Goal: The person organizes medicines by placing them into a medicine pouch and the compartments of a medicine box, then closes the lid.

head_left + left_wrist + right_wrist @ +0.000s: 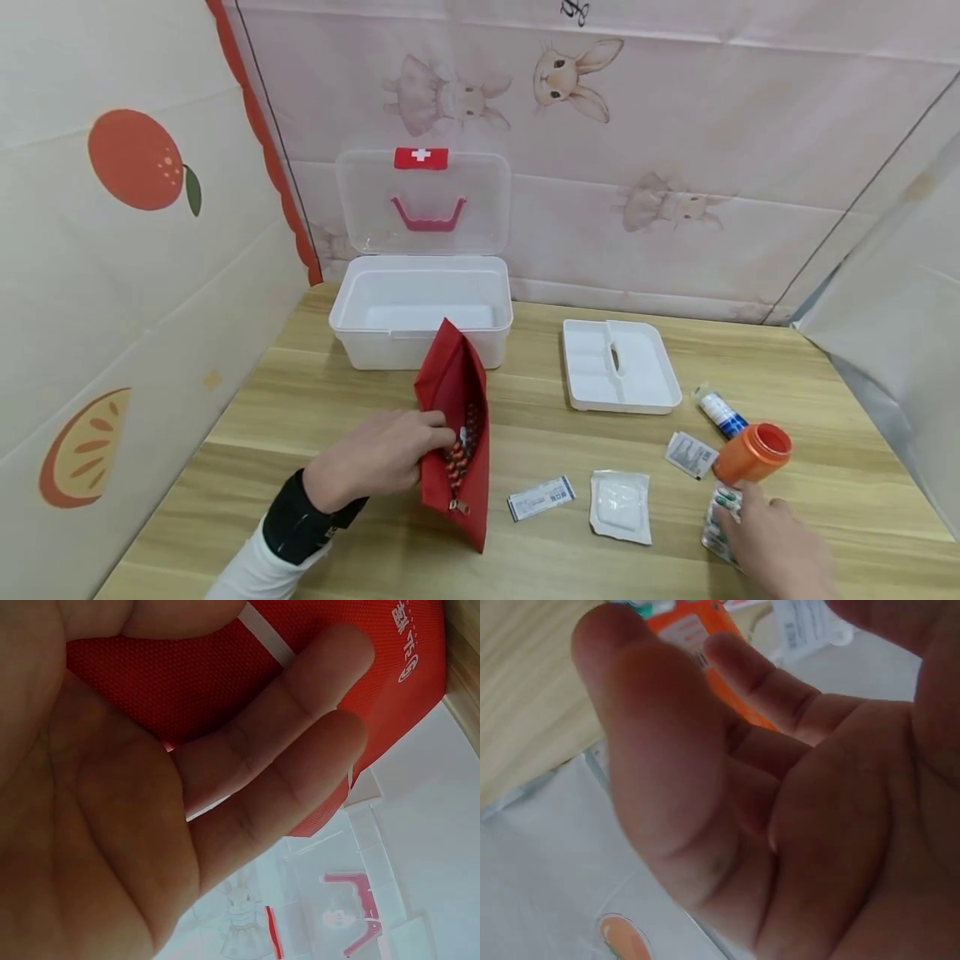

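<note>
Head view: your left hand (378, 457) grips the edge of the red pouch (476, 504), whose mouth gapes over blister strips (456, 468) inside. Well to the pouch's right, your right hand (783, 546) touches a capsule pack (712, 533); I can't tell whether it is pinched. Best take that pack by its edges, sparing the capsules and the orange bottle (738, 457), likewise right of the pouch, and hold the pouch's mouth wide.
</note>
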`<state>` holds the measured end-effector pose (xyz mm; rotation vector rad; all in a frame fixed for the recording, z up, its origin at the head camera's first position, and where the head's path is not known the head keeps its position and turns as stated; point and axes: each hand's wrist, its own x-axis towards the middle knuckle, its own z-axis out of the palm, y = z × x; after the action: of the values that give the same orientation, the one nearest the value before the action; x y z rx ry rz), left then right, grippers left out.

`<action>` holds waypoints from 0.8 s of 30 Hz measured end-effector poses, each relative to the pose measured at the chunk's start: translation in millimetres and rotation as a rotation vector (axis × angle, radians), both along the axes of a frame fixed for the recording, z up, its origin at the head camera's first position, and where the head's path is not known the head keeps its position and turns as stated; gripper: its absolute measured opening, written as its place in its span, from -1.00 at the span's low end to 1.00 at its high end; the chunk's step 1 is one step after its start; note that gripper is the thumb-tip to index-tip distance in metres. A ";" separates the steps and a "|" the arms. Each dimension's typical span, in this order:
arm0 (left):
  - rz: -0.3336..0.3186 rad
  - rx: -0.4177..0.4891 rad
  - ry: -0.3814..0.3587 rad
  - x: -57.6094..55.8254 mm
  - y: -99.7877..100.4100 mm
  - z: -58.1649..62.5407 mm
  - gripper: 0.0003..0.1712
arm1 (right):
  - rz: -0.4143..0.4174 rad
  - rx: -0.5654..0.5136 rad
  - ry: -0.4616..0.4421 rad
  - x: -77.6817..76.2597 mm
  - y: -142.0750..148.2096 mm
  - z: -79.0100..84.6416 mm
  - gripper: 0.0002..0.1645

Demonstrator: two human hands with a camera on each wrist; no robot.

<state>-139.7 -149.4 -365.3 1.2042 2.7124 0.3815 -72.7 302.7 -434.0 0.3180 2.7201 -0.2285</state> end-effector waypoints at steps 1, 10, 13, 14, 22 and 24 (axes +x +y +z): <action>0.000 -0.001 -0.001 0.1 -0.1 -0.1 -0.76 | -0.015 -0.002 -0.012 0.2 0.1 -1.7 -0.08; 0.001 -0.005 0.002 1.2 -0.2 -2.0 -0.76 | -0.016 -0.017 -0.001 0.0 -2.7 -12.4 -0.16; 0.000 -0.004 0.001 1.0 -0.1 -1.4 -0.76 | -0.001 -0.023 0.030 1.0 -1.3 -14.4 -0.28; 0.000 -0.004 0.000 0.9 0.0 -1.0 -0.76 | 0.001 -0.026 0.038 1.1 -0.7 -14.7 -0.30; 0.001 -0.008 0.002 1.8 0.6 1.1 -0.75 | -0.064 -0.060 0.014 -0.3 5.1 -13.3 -0.02; -0.001 -0.003 0.009 2.0 0.7 0.8 -0.76 | -0.088 -0.071 0.011 0.0 6.8 -12.5 0.04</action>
<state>-137.7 -148.7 -364.5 1.2089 2.7189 0.3726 -72.7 309.4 -446.5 0.4182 2.7045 -0.3513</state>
